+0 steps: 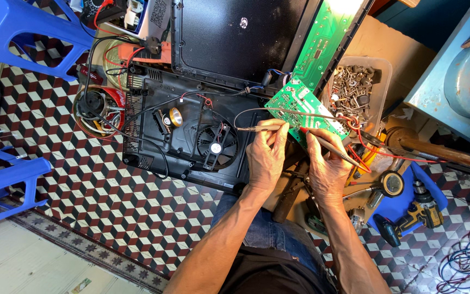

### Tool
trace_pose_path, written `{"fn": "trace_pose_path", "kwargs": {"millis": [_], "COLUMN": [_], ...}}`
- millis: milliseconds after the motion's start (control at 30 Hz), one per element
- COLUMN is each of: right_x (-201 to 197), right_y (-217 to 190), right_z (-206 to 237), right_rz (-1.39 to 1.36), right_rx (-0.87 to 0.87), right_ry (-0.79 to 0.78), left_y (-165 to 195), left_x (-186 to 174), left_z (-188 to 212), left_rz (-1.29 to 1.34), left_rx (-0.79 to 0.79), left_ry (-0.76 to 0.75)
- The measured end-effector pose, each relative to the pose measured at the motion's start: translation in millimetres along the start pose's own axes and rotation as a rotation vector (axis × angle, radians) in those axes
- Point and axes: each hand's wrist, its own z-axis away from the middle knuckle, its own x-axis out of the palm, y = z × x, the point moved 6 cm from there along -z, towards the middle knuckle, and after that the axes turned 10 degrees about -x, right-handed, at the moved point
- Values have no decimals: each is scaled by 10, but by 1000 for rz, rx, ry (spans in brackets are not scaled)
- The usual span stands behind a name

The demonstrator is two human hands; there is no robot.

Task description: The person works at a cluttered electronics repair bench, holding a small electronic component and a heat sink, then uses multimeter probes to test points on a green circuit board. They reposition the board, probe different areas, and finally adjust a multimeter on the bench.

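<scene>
Circuit board [299,110], small, green, glossy, tilted, lies at the right edge of an opened black plastic appliance shell [186,136] on the tiled floor. Left hand [266,157]: fingers closed around a thin black probe [257,128] lying level, tip pointing left, its lead looping up over the board. Right hand [327,166]: fingers pinched on a slim red-banded probe [327,144], held like a pen, tip touching the board's lower edge. Hands sit just beside each other; little free room between them.

Shell: matte, ribbed, round fan [216,146] moulded in, a brass-coloured part to its left. Behind it, a flat black panel with a long green board along its right side.

Right of the board, a clear tub of metal screws and scraps [354,87] crowds in close. Loose tools, red wire and a yellow-black cordless drill [409,220] fill the floor at right. Left, patterned tile lies open up to the blue plastic stools [6,185].
</scene>
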Motion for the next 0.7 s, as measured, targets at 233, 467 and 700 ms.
{"fn": "trace_pose_path", "kwargs": {"millis": [233,467,700], "right_x": [3,18,28], "right_y": [7,-10,-93], "right_z": [6,12,15], "right_rz": [-32,24,140], "right_rx": [8,-25,-201], "right_ry": [1,-2,-28], "left_y": [-10,12,0], "left_x": [-8,-21,-6], "left_z": [8,14,17], "left_rz": [-13,-28,-21], "left_rx": [-3,20,8], "left_ry": [3,5,9]}}
